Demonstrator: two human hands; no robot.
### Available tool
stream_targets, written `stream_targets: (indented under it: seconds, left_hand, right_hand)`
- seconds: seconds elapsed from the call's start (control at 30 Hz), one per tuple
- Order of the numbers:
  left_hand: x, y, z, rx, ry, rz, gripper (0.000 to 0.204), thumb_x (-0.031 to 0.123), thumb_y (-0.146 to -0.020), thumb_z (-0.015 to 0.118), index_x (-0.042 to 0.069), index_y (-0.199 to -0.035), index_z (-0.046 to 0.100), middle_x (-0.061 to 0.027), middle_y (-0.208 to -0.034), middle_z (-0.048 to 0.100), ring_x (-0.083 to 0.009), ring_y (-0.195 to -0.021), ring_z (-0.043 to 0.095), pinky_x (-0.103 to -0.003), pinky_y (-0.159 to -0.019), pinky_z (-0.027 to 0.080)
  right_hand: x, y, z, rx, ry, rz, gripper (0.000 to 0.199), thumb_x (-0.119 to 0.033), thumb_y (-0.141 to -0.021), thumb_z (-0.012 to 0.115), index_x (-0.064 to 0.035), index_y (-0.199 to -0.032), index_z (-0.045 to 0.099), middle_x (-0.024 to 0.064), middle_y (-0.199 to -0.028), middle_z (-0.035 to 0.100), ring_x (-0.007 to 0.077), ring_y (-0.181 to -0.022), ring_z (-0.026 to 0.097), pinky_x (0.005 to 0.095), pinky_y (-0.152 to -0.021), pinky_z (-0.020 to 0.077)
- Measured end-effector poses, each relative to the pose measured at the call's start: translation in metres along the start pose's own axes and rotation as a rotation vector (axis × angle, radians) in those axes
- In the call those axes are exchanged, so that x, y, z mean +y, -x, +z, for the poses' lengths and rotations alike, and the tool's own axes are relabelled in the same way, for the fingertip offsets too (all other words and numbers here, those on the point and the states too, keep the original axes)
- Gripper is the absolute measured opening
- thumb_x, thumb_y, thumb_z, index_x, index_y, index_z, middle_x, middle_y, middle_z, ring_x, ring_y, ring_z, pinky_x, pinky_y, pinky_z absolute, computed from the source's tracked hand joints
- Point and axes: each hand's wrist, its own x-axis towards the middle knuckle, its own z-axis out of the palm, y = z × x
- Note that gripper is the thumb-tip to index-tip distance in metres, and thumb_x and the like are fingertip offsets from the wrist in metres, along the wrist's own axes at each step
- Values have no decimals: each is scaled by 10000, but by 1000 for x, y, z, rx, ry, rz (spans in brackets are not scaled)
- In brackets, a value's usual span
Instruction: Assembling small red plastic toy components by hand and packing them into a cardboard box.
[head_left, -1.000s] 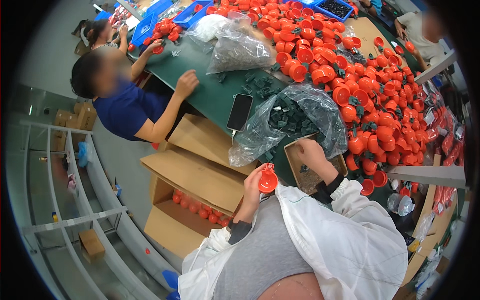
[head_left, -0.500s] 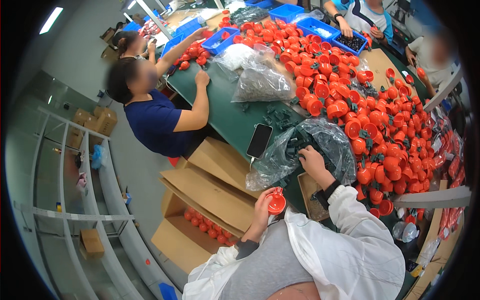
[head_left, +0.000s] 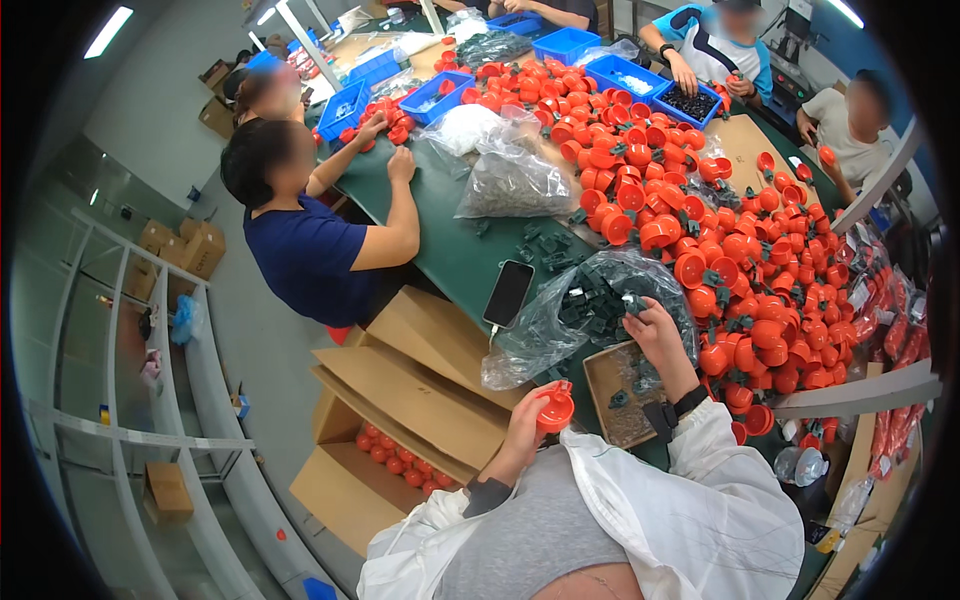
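My left hand (head_left: 520, 430) is closed around a red plastic cup (head_left: 556, 408), holding it in front of my body with its hollow side showing. My right hand (head_left: 655, 335) is at the right side of a clear plastic bag (head_left: 530, 352) full of dark green plastic parts (head_left: 592, 308). Between its fingertips is a small dark green plastic part (head_left: 631, 303) with a pale spot on it; its exact shape is too small to read. Just below the right hand stands a shallow cardboard tray (head_left: 603, 393) with a few green parts inside.
A large heap of red cups (head_left: 720, 270) covers the table's right side. A phone (head_left: 509, 293) on a cable lies left of the bag. An open carton (head_left: 400, 390) with red cups stands at left. Co-workers sit around the green table (head_left: 440, 235); blue bins (head_left: 690, 105) stand farther back.
My right hand has come up out of the pile in the bag, now with a green part at its fingertips. My left hand still holds the red cup, now tilted differently. A co-worker's outstretched arm has lowered.
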Motion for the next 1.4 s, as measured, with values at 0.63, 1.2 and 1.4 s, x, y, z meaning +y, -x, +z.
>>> stream_targets:
  seconds: [0.63, 1.2, 1.4]
  left_hand:
    - [-1, 5, 0, 53, 30, 17, 346, 112, -870, 402, -23, -1181, 467, -124, -1132, 538, -176, -978, 563, -301, -787, 494]
    - [32, 17, 26, 33, -360, 338, 395, 224, -908, 327, -69, -958, 587, -102, -824, 631, -126, -720, 595, -230, -679, 463]
    - [32, 20, 25, 61, -360, 329, 389, 221, -911, 340, -66, -916, 603, -96, -801, 628, -110, -692, 574, -224, -643, 450]
  right_hand:
    - [10, 0, 23, -144, 79, 220, 147, -78, -885, 484, -49, -1029, 492, 99, -958, 533, 245, -941, 563, 351, -847, 469]
    - [18, 84, 78, -611, 793, -82, 295, -2, -821, 509, -30, -1089, 389, 33, -995, 469, 121, -964, 470, 250, -844, 378]
    - [4, 88, 95, -704, 1233, -186, 388, 78, -728, 544, -35, -1099, 543, 63, -1051, 565, 169, -953, 517, 279, -835, 405]
